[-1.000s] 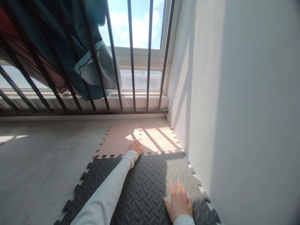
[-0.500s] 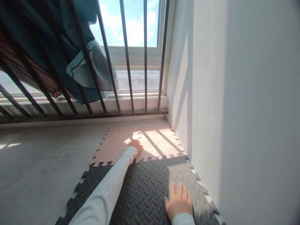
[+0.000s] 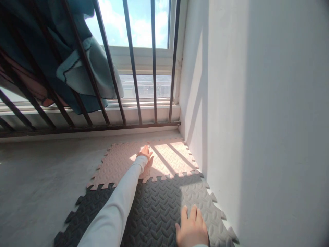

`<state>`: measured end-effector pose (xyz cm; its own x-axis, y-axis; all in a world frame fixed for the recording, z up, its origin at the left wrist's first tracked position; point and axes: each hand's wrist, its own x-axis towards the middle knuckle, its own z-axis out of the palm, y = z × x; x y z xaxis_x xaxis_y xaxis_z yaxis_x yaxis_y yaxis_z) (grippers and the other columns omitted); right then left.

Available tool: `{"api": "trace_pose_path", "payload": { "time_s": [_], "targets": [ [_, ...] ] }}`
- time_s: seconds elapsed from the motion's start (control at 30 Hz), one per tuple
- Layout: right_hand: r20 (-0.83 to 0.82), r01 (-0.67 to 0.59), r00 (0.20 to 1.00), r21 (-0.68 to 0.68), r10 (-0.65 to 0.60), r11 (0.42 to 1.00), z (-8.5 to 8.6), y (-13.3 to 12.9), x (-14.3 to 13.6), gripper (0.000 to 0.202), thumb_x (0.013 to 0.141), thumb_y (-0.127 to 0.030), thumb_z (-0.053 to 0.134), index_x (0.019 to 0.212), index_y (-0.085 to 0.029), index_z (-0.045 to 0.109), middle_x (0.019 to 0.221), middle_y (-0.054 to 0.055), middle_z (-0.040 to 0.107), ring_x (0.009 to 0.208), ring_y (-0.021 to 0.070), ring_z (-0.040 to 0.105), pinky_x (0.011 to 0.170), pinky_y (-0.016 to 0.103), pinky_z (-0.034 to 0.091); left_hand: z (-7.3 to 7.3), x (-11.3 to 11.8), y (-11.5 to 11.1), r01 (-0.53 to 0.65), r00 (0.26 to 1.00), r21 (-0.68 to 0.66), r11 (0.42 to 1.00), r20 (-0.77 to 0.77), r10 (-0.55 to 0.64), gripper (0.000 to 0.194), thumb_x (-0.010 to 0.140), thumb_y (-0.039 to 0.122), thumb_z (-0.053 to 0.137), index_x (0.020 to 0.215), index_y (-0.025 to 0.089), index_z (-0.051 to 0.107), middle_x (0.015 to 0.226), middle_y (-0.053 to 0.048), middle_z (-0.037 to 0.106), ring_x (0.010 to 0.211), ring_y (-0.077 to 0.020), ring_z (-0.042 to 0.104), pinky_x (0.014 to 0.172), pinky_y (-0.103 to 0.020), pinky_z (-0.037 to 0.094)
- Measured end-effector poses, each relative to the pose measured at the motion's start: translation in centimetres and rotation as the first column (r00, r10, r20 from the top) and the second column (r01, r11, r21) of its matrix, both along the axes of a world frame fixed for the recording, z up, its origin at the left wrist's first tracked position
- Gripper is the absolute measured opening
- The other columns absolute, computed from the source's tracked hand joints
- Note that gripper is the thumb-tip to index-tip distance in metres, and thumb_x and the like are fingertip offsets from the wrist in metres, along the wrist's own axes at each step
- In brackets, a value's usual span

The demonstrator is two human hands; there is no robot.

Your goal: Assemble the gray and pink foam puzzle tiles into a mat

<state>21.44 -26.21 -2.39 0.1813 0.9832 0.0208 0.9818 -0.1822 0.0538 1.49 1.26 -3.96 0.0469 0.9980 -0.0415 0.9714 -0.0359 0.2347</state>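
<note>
My left hand (image 3: 145, 153) reaches out over the pink foam mat tiles (image 3: 120, 159), near the seam between two of them. Its fingers are stretched forward with nothing in them, and a shadow falls just to its right. My right hand (image 3: 192, 226) lies with spread fingers on the dark grey foam mat (image 3: 156, 209), close to the bottom of the view. The pink tiles border the grey mat along a toothed edge, which my left sleeve partly covers. Both mats have a raised tread pattern.
A white wall (image 3: 226, 120) rises along the mats' right side. Dark metal railing bars (image 3: 133, 61) stand before a window at the back. Blue-green cloth (image 3: 87, 68) hangs behind the bars at the left. Bare grey floor (image 3: 46, 178) lies left of the mats.
My left hand has moved slightly forward along the pink tiles, its fingers now more extended. My right hand sits a little lower in view. The whole scene has shifted slightly left.
</note>
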Motion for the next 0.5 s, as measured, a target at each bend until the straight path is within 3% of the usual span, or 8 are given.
{"api": "trace_pose_path", "payload": {
  "time_s": [0.13, 0.23, 0.33, 0.5],
  "targets": [
    [-0.033, -0.009, 0.999, -0.034, 0.008, 0.999, 0.4, 0.0, 0.2, 0.055, 0.065, -0.047, 0.053, 0.109, -0.014, 0.056, 0.117, 0.022, 0.050, 0.108, 0.0339, 0.044, 0.088, 0.041, 0.034, 0.4, 0.3, 0.9, -0.054, 0.996, -0.038, 0.998, -0.078, 0.051, 0.049, 0.082, 0.039, 0.034, 0.127, 0.019, 0.033, 0.135, -0.008, 0.034, 0.126, -0.0238, 0.021, 0.099, -0.042, 0.022],
    [-0.023, -0.007, 1.000, -0.069, 0.006, 0.998, 0.6, 0.1, 0.1, 0.058, 0.065, -0.049, 0.051, 0.111, -0.014, 0.055, 0.118, 0.021, 0.049, 0.109, 0.0341, 0.043, 0.087, 0.042, 0.035, 0.7, 0.5, 1.0, -0.014, 0.991, -0.036, 0.999, -0.133, 0.009, 0.054, 0.079, 0.045, 0.034, 0.126, 0.018, 0.034, 0.134, -0.009, 0.034, 0.125, -0.0241, 0.023, 0.099, -0.043, 0.023],
    [-0.012, 0.002, 1.000, -0.099, -0.003, 0.995, 0.5, 0.2, 0.0, 0.058, 0.065, -0.049, 0.052, 0.111, -0.014, 0.055, 0.118, 0.021, 0.049, 0.110, 0.0350, 0.042, 0.085, 0.044, 0.036, 0.6, 0.2, 1.3, 0.017, 0.997, -0.035, 0.999, -0.069, -0.019, 0.050, 0.078, 0.046, 0.035, 0.123, 0.025, 0.038, 0.132, -0.006, 0.037, 0.122, -0.0235, 0.028, 0.098, -0.040, 0.024],
    [-0.001, 0.040, 0.999, -0.106, -0.040, 0.994, -0.8, 0.5, -0.2, 0.056, 0.060, -0.041, 0.060, 0.110, -0.015, 0.056, 0.120, 0.022, 0.047, 0.111, 0.0355, 0.041, 0.086, 0.045, 0.036, -0.9, 0.3, 2.1, 0.002, 0.999, 0.025, 1.000, 0.049, -0.003, 0.047, 0.080, 0.043, 0.035, 0.126, 0.037, 0.031, 0.136, 0.001, 0.031, 0.127, -0.0230, 0.015, 0.101, -0.045, 0.016]
  ]
}}
